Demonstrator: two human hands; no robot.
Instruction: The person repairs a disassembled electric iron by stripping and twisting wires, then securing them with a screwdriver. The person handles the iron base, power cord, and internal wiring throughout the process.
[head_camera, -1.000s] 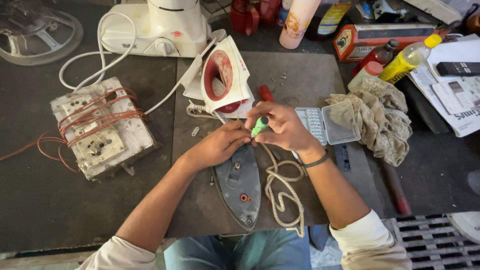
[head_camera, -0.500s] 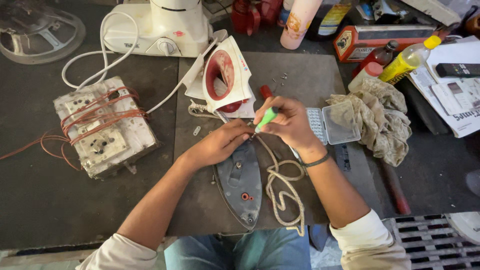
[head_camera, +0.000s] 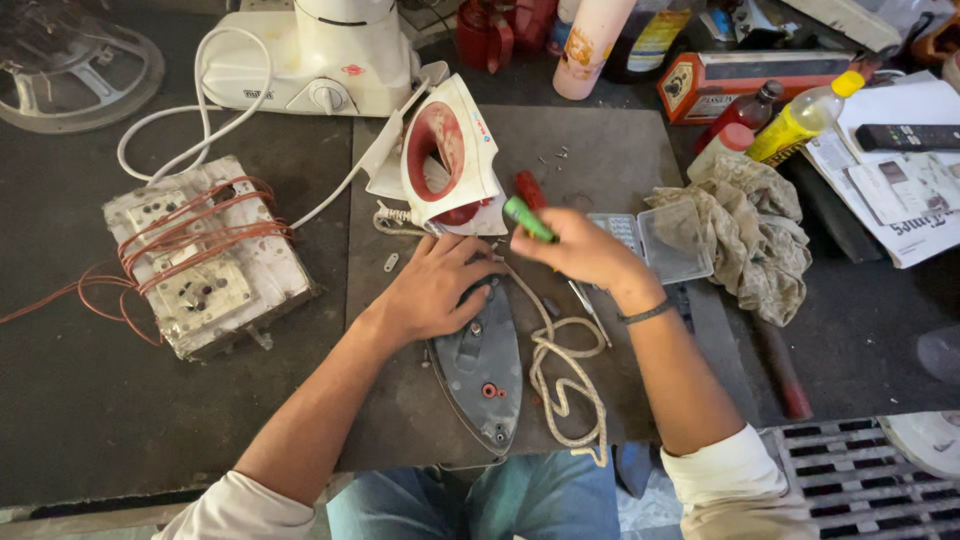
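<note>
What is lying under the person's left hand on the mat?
The left hand presses on the wide end of a grey iron soleplate, whose pointed end shows. A pale cord coils beside it. Whatever lies beneath the palm is covered.

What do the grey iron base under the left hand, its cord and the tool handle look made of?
Iron base: likely metal, dull grey, matte, with small screws. Cord: braided fabric sheath, off-white, woven look. Tool handle in the right hand: probably glossy green plastic. Left hand presses the base.
</note>
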